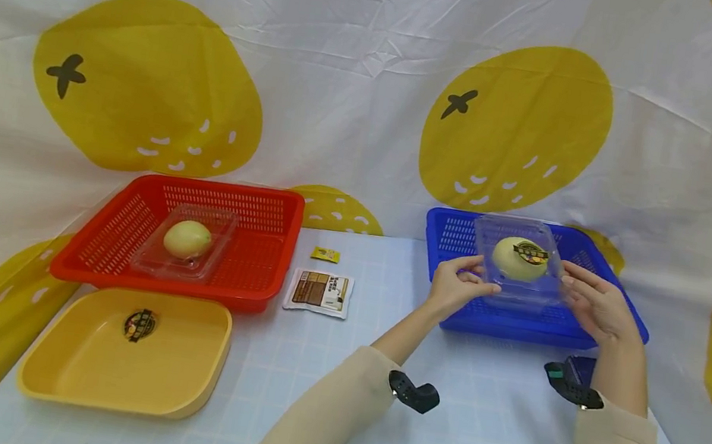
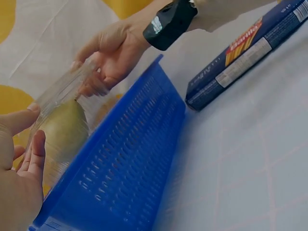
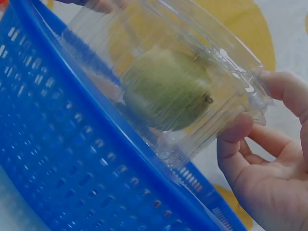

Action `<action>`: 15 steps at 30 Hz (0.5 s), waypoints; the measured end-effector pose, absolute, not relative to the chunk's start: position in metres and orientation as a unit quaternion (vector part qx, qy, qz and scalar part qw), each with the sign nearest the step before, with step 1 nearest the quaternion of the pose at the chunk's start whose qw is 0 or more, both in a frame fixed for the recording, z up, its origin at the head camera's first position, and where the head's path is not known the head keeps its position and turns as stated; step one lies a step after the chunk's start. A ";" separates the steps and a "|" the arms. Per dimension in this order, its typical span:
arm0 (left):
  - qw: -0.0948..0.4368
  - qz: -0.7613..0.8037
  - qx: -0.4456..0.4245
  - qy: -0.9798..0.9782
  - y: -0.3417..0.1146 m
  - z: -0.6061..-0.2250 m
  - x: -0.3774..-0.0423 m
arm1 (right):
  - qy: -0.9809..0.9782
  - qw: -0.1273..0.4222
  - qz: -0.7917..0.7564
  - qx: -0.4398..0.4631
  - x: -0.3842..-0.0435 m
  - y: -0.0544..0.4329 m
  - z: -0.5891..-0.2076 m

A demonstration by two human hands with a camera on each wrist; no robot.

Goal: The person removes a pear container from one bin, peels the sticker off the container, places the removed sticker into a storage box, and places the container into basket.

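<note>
Both hands hold a clear plastic fruit box (image 1: pixel 516 283) over the blue basket (image 1: pixel 506 325), tilted in the wrist views. Inside the box sits a pale yellow-green fruit (image 3: pixel 166 89); a black round sticker (image 1: pixel 531 253) shows in front of it. My left hand (image 1: pixel 453 286) grips the box's left side, thumb toward the front. On the opposite side my right hand (image 1: pixel 599 304) pinches the box's edge between thumb and fingers, as the right wrist view shows closely. The basket's rim hides part of the box's lower side in the left wrist view.
At left, a red basket (image 1: pixel 256 288) holds another clear box (image 1: pixel 223 233) with a similar fruit (image 1: pixel 187 239). A yellow tub (image 1: pixel 79 365) with a sticker inside stands before it. Between the baskets lie a white-brown packet (image 1: pixel 319 293) and small yellow sachet (image 1: pixel 326 254). A blue Barilla box (image 2: pixel 240 57) lies at right.
</note>
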State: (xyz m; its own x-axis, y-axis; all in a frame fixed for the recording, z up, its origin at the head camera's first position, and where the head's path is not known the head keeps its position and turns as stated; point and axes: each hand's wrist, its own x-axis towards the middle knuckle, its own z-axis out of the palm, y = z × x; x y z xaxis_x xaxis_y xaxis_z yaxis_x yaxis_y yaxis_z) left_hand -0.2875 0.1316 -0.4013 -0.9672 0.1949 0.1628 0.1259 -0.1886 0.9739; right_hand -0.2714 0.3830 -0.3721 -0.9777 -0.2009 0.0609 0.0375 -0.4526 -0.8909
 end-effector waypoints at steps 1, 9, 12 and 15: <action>0.025 0.766 0.129 0.629 0.129 -0.401 -0.285 | 0.512 0.072 -0.851 -0.089 -0.268 0.380 -0.372; 0.030 0.812 0.159 0.561 0.103 -0.395 -0.263 | 0.472 0.073 -0.860 -0.180 -0.246 0.354 -0.371; 0.031 0.822 0.175 0.541 0.091 -0.393 -0.256 | 0.474 0.052 -0.861 -0.179 -0.236 0.341 -0.369; 0.031 0.827 0.181 0.531 0.080 -0.393 -0.247 | 0.475 0.036 -0.862 -0.172 -0.226 0.329 -0.369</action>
State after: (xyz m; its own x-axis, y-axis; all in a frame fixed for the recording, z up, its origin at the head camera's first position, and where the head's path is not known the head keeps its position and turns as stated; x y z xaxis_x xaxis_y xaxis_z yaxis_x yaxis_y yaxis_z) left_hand -0.2473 0.0799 -0.3925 -0.9323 0.2433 0.2677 0.1418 -0.4350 0.8892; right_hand -0.2258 0.3290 -0.3686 -0.9379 -0.2266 0.2628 -0.1012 -0.5459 -0.8317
